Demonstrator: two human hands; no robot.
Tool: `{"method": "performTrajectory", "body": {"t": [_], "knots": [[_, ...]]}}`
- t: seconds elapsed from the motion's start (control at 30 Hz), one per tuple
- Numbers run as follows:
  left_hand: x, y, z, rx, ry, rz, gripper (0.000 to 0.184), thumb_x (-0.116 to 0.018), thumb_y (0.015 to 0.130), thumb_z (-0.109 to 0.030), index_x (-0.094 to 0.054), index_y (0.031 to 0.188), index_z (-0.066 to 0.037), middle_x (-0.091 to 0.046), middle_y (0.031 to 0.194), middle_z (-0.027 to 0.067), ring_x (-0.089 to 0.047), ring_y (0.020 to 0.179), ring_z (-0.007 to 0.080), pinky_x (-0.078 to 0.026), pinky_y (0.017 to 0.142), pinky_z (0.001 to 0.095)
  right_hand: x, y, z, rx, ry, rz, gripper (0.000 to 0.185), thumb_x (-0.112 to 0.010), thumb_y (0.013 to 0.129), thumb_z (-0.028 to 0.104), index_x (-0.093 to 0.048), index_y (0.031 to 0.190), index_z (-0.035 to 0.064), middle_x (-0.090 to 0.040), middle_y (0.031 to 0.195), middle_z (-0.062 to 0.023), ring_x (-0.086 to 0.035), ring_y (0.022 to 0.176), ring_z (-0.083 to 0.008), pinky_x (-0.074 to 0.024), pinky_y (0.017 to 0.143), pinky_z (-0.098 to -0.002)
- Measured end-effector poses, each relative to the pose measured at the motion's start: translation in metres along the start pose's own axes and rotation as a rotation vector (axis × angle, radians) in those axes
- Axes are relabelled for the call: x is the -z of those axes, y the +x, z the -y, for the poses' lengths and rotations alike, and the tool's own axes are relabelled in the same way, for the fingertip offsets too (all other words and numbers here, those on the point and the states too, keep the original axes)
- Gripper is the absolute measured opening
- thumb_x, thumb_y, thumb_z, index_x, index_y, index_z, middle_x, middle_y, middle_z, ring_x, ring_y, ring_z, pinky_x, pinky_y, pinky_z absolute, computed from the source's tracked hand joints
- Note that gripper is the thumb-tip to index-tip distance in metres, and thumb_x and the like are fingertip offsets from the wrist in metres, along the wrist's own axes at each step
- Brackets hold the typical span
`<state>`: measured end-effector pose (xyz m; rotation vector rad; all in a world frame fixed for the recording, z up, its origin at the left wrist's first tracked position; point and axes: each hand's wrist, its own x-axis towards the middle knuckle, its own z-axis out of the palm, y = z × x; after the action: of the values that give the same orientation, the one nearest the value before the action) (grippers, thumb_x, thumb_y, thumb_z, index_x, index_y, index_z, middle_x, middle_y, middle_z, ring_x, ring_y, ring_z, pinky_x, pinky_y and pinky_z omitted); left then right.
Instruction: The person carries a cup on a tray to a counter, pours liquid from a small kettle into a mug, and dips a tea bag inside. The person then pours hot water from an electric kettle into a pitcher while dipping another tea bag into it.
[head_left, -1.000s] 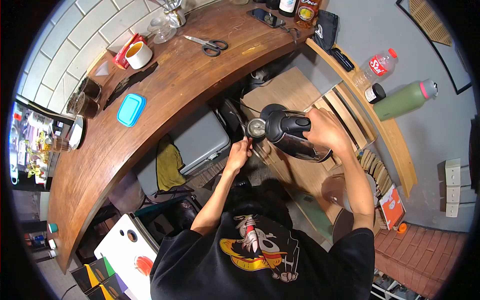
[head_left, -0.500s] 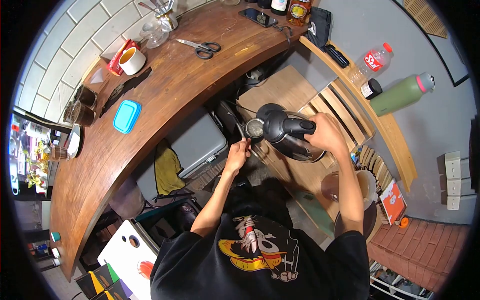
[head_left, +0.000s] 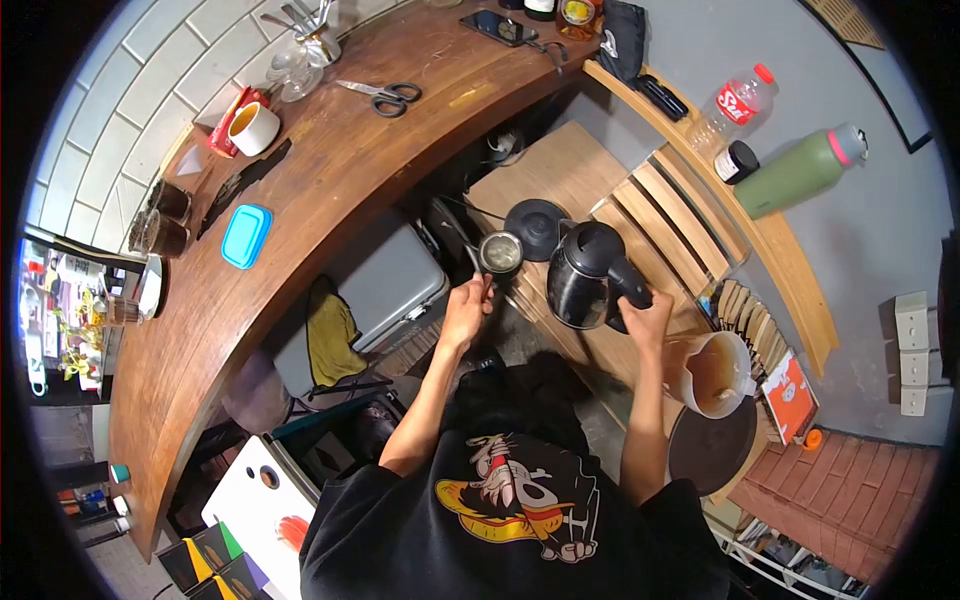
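Observation:
My left hand (head_left: 466,312) is closed around the handle of a small dark round pot (head_left: 500,251). Its light inside faces up; whether liquid is in it I cannot tell for sure. To its right, my right hand (head_left: 645,318) grips the black handle of an electric kettle (head_left: 583,285) with a dark see-through body and a closed lid. The kettle is upright, apart from the small pot. Behind both lies the kettle's round black base (head_left: 537,225) on the wooden surface. A plastic jug of brown liquid (head_left: 718,375) stands right of my right forearm.
The curved wooden counter (head_left: 330,190) bears scissors (head_left: 390,98), a blue-lidded box (head_left: 246,237), a white mug (head_left: 254,128) and a phone (head_left: 498,27). On the right ledge stand a plastic bottle (head_left: 735,108) and a green flask (head_left: 795,178). A grey case (head_left: 385,275) is below the counter.
The kettle has moved from beside the small pot down and to the right, and its tilt has gone. The kettle base and jug now show more fully. My left hand has barely moved.

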<state>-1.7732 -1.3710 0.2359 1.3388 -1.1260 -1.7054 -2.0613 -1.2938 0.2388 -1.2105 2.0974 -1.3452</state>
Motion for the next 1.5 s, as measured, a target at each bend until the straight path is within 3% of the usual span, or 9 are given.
{"method": "performTrajectory", "body": {"t": [0.2,0.27,0.63,0.9,1.0,1.17,1.23,1.4,1.5], "knots": [[-0.008,-0.021,0.016,-0.036,-0.028,-0.038,0.045,-0.036,0.099,-0.046,-0.049,0.083,-0.007,-0.038,0.053,-0.0048,-0.032,0.035,0.0052,-0.024,0.033,0.0213,-0.010,-0.025,-0.032,-0.031,0.080,-0.096,0.014,-0.071,0.064,0.006,-0.062,0.067,-0.0048,-0.062,0.060,-0.0057,-0.058,0.056,-0.0136,-0.0457,0.053,-0.0305],[-0.016,-0.039,0.012,0.028,-0.043,-0.116,0.047,-0.036,0.100,-0.042,-0.054,0.077,-0.005,-0.045,0.057,-0.0027,-0.034,0.047,0.0047,-0.024,0.044,0.0220,-0.011,-0.026,-0.046,-0.030,0.122,-0.090,0.014,-0.070,0.065,0.005,-0.063,0.070,-0.0053,-0.063,0.063,-0.0077,-0.060,0.058,-0.0154,-0.0470,0.056,-0.0315],[-0.051,-0.121,0.034,0.028,-0.089,-0.322,0.045,-0.036,0.099,-0.045,-0.054,0.080,-0.008,-0.043,0.056,-0.0056,-0.029,0.041,0.0019,-0.019,0.039,0.0200,-0.024,-0.036,-0.069,-0.024,0.057,-0.124,0.019,-0.068,0.065,0.002,-0.066,0.083,-0.0051,-0.066,0.070,-0.0121,-0.063,0.062,-0.0201,-0.0485,0.062,-0.0328],[-0.059,-0.176,0.053,0.028,-0.142,-0.392,0.044,-0.040,0.098,-0.048,-0.054,0.082,-0.009,-0.038,0.059,-0.0087,-0.027,0.047,0.0014,-0.017,0.042,0.0197,-0.012,-0.034,-0.055,0.003,-0.055,-0.049,0.022,-0.071,0.066,0.013,-0.064,0.078,-0.0036,-0.065,0.071,-0.0185,-0.064,0.064,-0.0342,-0.0475,0.063,-0.0420],[-0.060,-0.196,0.051,0.041,-0.176,-0.434,0.043,-0.039,0.098,-0.046,-0.054,0.081,-0.009,-0.041,0.058,-0.0078,-0.029,0.046,0.0009,-0.019,0.041,0.0192,-0.011,-0.037,-0.052,0.060,-0.064,-0.060,0.036,-0.072,0.066,0.019,-0.056,0.089,-0.0043,-0.062,0.076,-0.0234,-0.062,0.072,-0.0391,-0.0460,0.067,-0.0465],[-0.049,-0.221,0.066,0.043,-0.219,-0.514,0.043,-0.039,0.099,-0.045,-0.055,0.082,-0.009,-0.044,0.057,-0.0065,-0.029,0.042,0.0006,-0.020,0.040,0.0190,0.002,-0.044,-0.043,0.172,-0.007,-0.024,0.061,-0.069,0.066,0.013,-0.042,0.118,-0.0050,-0.047,0.109,-0.0229,-0.045,0.108,-0.0375,-0.0385,0.091,-0.0460],[-0.043,-0.234,0.064,0.047,-0.230,-0.544,0.043,-0.040,0.099,-0.045,-0.055,0.082,-0.008,-0.044,0.057,-0.0066,-0.028,0.043,0.0005,-0.019,0.040,0.0190,0.009,-0.050,-0.027,0.231,-0.085,-0.122,0.063,-0.065,0.066,0.012,-0.040,0.121,-0.0058,-0.044,0.112,-0.0237,-0.043,0.111,-0.0384,-0.0351,0.097,-0.0470],[-0.024,-0.273,0.067,0.033,-0.295,-0.618,0.042,-0.041,0.099,-0.043,-0.056,0.081,-0.007,-0.045,0.057,-0.0061,-0.031,0.044,0.0008,-0.021,0.041,0.0193,0.002,-0.071,0.045,0.302,0.032,-0.215,0.049,-0.058,0.068,0.005,-0.044,0.114,-0.0050,-0.043,0.112,-0.0218,-0.044,0.109,-0.0386,-0.0345,0.097,-0.0488],[-0.008,-0.299,0.072,0.015,-0.321,-0.714,0.042,-0.041,0.099,-0.042,-0.055,0.079,-0.007,-0.045,0.057,-0.0055,-0.032,0.046,0.0014,-0.022,0.042,0.0198,-0.026,-0.088,0.082,0.492,0.194,-0.148,0.036,-0.057,0.073,-0.004,-0.049,0.107,-0.0060,-0.047,0.109,-0.0188,-0.052,0.098,-0.0309,-0.0458,0.091,-0.0393]]}}
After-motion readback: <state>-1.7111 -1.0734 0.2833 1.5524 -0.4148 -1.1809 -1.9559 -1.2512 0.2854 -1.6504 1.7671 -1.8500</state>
